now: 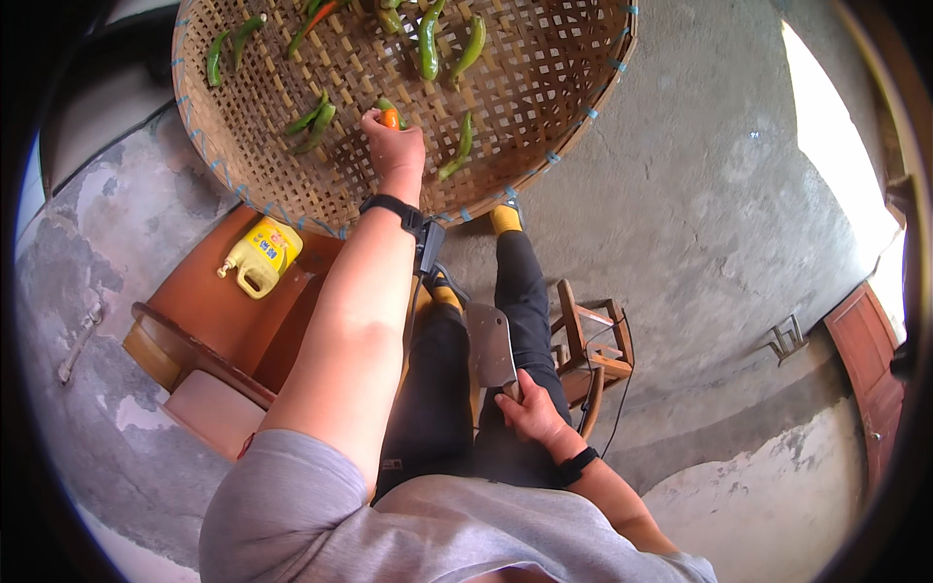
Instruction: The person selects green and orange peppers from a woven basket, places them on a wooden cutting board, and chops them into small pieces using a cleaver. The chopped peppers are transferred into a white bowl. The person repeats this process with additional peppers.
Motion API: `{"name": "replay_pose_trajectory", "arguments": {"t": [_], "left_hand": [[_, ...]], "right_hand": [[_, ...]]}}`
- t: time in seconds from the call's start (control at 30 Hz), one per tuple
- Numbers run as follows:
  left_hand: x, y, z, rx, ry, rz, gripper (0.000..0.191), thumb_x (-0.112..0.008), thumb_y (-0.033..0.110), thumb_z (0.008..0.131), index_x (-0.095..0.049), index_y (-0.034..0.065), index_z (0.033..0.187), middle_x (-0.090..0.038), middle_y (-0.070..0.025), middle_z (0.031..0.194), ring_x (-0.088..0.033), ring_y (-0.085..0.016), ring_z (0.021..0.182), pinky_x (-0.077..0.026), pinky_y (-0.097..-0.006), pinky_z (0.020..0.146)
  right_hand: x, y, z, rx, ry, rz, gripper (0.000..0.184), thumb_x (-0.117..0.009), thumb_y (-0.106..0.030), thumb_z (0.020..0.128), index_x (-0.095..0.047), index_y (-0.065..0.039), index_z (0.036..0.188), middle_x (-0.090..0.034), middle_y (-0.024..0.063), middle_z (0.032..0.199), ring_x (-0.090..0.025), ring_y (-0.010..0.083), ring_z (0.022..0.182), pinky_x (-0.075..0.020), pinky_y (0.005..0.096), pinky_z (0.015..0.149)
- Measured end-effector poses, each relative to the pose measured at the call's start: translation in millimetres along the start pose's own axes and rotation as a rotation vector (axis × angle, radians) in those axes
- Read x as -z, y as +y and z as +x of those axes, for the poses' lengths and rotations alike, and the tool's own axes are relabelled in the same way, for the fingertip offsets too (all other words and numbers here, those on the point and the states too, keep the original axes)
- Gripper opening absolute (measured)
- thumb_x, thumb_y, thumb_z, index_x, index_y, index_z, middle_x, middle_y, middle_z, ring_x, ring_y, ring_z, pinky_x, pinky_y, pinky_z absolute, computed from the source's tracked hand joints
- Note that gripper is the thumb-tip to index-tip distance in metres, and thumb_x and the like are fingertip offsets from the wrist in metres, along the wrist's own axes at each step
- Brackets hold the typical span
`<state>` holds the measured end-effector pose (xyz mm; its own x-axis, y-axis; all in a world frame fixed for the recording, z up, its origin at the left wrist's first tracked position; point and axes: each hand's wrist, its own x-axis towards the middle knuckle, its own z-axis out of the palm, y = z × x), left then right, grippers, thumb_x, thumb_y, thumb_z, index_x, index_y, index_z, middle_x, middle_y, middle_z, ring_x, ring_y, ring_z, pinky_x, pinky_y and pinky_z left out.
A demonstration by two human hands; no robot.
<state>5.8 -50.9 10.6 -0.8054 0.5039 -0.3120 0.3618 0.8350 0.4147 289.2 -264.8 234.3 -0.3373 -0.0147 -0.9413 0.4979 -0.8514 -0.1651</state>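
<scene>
My left hand (396, 149) reaches over the near part of a large round woven bamboo tray (525, 95), its fingers closed around peppers, one orange (391, 119) and at least one green. Several green chili peppers (428, 47) lie scattered on the weave, and a red-orange one (321, 20) lies at the top. Lower down, over my lap, my right hand (536, 415) grips the handle of a cleaver (490, 346). The cleaver's broad metal blade points away from me, over my dark trousers. Black bands circle both wrists.
A yellow plastic jug (264, 255) lies on a reddish-brown wooden piece of furniture (204, 270) at the left. A wooden stool or chair (605, 350) with a dark cord stands right of my legs. Farther right are a small metal rack (787, 339) and a reddish door (867, 364).
</scene>
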Motion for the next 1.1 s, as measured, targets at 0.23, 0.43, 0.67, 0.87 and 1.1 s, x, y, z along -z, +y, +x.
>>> {"name": "replay_pose_trajectory", "arguments": {"t": [0.23, 0.43, 0.67, 0.87, 1.1], "left_hand": [[15.8, 2.0, -34.8, -0.800, -0.369, 0.217, 0.031, -0.072, 0.009, 0.072, -0.063, 0.0102, 0.101, -0.064, -0.0098, 0.114, -0.062, -0.031, 0.094, -0.051, -0.0387, 0.082], [23.1, -3.4, -33.3, -1.179, -0.497, 0.550, 0.016, -0.061, 0.007, 0.077, -0.064, 0.0117, 0.092, -0.054, -0.0011, 0.129, -0.055, -0.024, 0.105, -0.048, -0.0405, 0.084], [20.7, -6.2, -23.5, -1.181, -0.464, 0.594, 0.015, -0.059, 0.011, 0.080, -0.063, 0.0134, 0.094, -0.057, -0.0016, 0.121, -0.054, -0.024, 0.107, -0.050, -0.0393, 0.083], [26.0, -10.8, 0.0, -1.512, -0.469, 0.673, 0.022, -0.060, 0.012, 0.079, -0.065, 0.0144, 0.100, -0.059, 0.0012, 0.122, -0.050, -0.022, 0.117, -0.038, -0.0490, 0.100], [19.4, -13.6, 18.5, -1.558, -0.537, 0.709, 0.013, -0.060, 0.013, 0.078, -0.064, 0.0156, 0.091, -0.062, 0.0016, 0.108, -0.053, -0.020, 0.114, -0.034, -0.0480, 0.107]], "right_hand": [[-1.8, 4.6, 5.2, 0.020, -0.002, 0.024, 0.028, -0.063, -0.021, 0.089, -0.047, -0.002, 0.102, -0.062, 0.0110, 0.068, -0.063, 0.0202, 0.059, -0.0510, 0.0340, 0.057], [-4.7, 9.3, 4.9, 0.024, 0.019, 0.055, 0.028, -0.064, -0.020, 0.088, -0.048, -0.002, 0.102, -0.062, 0.0103, 0.069, -0.063, 0.0199, 0.059, -0.0507, 0.0336, 0.056], [-6.5, 14.5, 8.4, 0.019, 0.020, 0.050, 0.026, -0.063, -0.014, 0.090, -0.050, -0.004, 0.110, -0.057, 0.0014, 0.067, -0.055, 0.0099, 0.055, -0.0456, 0.0267, 0.051], [-6.8, 14.5, 8.6, 0.005, 0.018, 0.043, 0.031, -0.064, -0.022, 0.088, -0.049, -0.002, 0.106, -0.063, 0.0110, 0.069, -0.063, 0.0192, 0.059, -0.0504, 0.0335, 0.056], [-7.9, 9.5, 8.0, 0.017, 0.034, 0.067, 0.031, -0.063, -0.021, 0.089, -0.049, -0.002, 0.109, -0.063, 0.0106, 0.071, -0.062, 0.0182, 0.058, -0.0506, 0.0331, 0.056]]}}
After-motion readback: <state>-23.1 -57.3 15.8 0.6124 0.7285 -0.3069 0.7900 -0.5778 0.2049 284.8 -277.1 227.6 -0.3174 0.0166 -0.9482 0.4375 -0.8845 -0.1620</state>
